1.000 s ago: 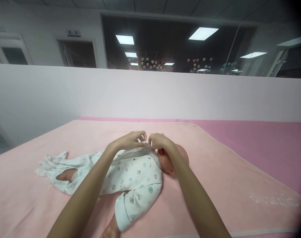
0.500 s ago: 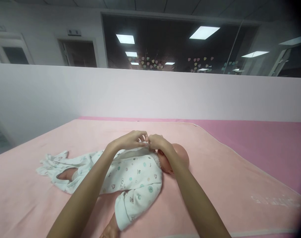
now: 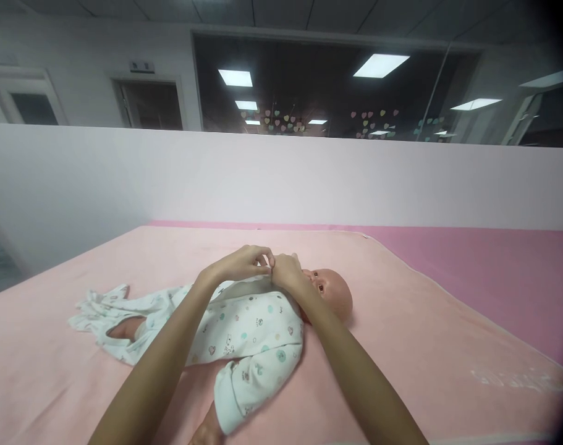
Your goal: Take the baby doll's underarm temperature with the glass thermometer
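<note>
A baby doll point(image 3: 337, 295) lies on its back with its head to the right, wearing a white printed romper point(image 3: 258, 321). Over the doll's upper chest, my left hand point(image 3: 245, 262) has its fingers curled into a pinch at the romper's front edge. My right hand point(image 3: 287, 271) is closed beside it, near the neckline, and the two hands meet at the fingertips. The exact bit of cloth between the fingers is mostly hidden. My right forearm covers part of the doll's neck and face. One bare doll hand point(image 3: 207, 429) sticks out of the near sleeve.
Under the doll spreads a peach blanket point(image 3: 429, 346), over a darker pink surface point(image 3: 503, 272). A white partition point(image 3: 272, 179) rises behind it. The romper's loose leg end point(image 3: 100, 309) trails to the left, with a doll leg point(image 3: 126, 327) showing through an opening.
My right hand and forearm have shifted slightly left, toward my left hand. The doll's eyes now show, where its face was turned or covered before. My left hand has barely moved.
</note>
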